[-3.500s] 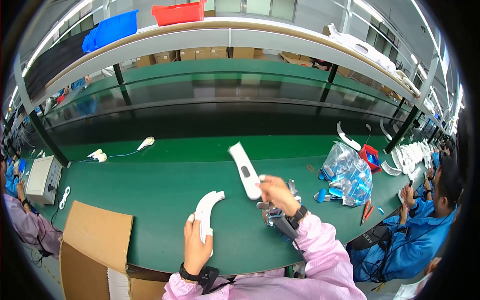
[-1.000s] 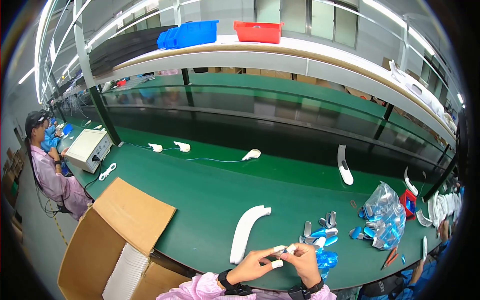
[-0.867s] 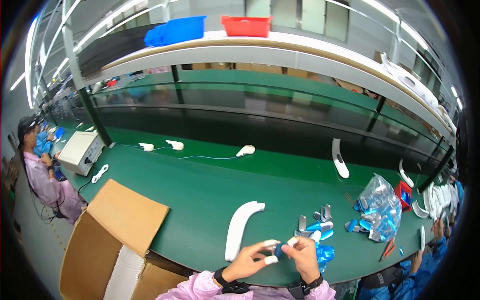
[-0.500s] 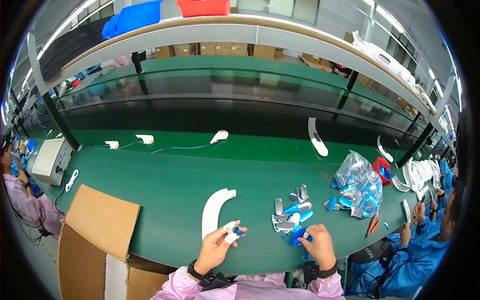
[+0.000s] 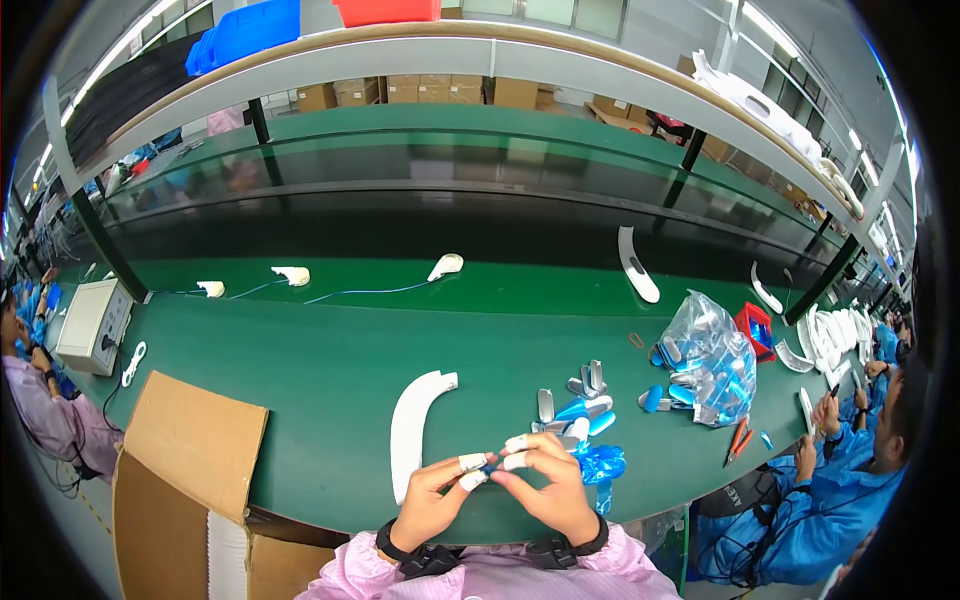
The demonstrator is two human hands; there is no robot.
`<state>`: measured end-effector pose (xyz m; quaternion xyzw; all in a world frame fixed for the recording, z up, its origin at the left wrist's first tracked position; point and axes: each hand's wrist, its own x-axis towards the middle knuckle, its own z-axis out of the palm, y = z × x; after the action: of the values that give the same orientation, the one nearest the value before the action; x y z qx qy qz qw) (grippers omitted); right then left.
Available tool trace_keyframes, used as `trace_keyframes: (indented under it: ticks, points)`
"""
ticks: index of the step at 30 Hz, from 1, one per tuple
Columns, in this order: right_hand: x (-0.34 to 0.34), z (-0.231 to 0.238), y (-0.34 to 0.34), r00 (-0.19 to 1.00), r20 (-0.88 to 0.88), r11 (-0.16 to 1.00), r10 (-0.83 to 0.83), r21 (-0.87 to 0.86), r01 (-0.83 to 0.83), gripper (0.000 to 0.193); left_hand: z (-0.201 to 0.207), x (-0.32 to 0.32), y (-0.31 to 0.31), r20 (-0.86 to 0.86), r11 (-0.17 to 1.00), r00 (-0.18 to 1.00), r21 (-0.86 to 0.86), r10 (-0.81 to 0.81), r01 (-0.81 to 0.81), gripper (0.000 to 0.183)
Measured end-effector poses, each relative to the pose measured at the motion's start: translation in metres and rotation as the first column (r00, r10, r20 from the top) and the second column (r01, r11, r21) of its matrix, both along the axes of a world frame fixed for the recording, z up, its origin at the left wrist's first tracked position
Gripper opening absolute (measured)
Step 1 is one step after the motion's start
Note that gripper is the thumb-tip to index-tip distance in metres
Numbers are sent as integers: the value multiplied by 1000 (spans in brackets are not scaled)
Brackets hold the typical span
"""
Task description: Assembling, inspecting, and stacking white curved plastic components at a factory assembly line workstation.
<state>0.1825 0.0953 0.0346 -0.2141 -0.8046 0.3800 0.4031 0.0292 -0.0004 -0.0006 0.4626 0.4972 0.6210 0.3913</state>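
Observation:
My left hand point(image 5: 436, 497) and my right hand point(image 5: 552, 492) meet above the front of the green table, fingertips almost touching. White coverings wrap several of the fingertips. Between thumb and fingers of the left is a small dark-blue piece point(image 5: 487, 468), mostly hidden; the right fingers pinch at it from the other side. A curved white plastic part point(image 5: 408, 440) lies just behind my left hand. Beside my right hand are a crumpled blue film bundle point(image 5: 602, 463) and a pile of silver and blue oval pieces point(image 5: 584, 408).
A clear bag point(image 5: 712, 355) of similar pieces stands at right, near a red bin point(image 5: 755, 332) and red-handled pliers point(image 5: 738, 442). An open cardboard box point(image 5: 190, 445) is at front left. White corded parts point(image 5: 446, 266) lie farther back. Co-workers sit on both sides.
My right hand has left the blue film and moved left to join my left hand at the small dark-blue piece. The view has shifted slightly.

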Motion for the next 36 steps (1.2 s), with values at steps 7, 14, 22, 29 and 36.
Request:
trace_keyframes:
  ticks: [7,14,22,29,36]
  points:
    - [52,-8,19,899,-70,901,-433,-77,428,13,2,-9,2,370,972,901,-36,228,-232,17]
    - [118,-30,27,692,599,903,-404,382,197,21,9,-4,1,-15,956,957,-41,289,-290,11]
    - [27,-9,6,992,115,972,51,-236,-22,39,11,15,-2,-410,932,837,155,363,-329,22]
    - [8,-37,8,938,-285,507,199,-789,-347,13,16,13,-8,-324,944,888,74,327,-321,19]
    - [8,-34,11,924,-379,466,44,-811,-354,19,10,-1,-3,-201,997,977,39,66,-60,10]
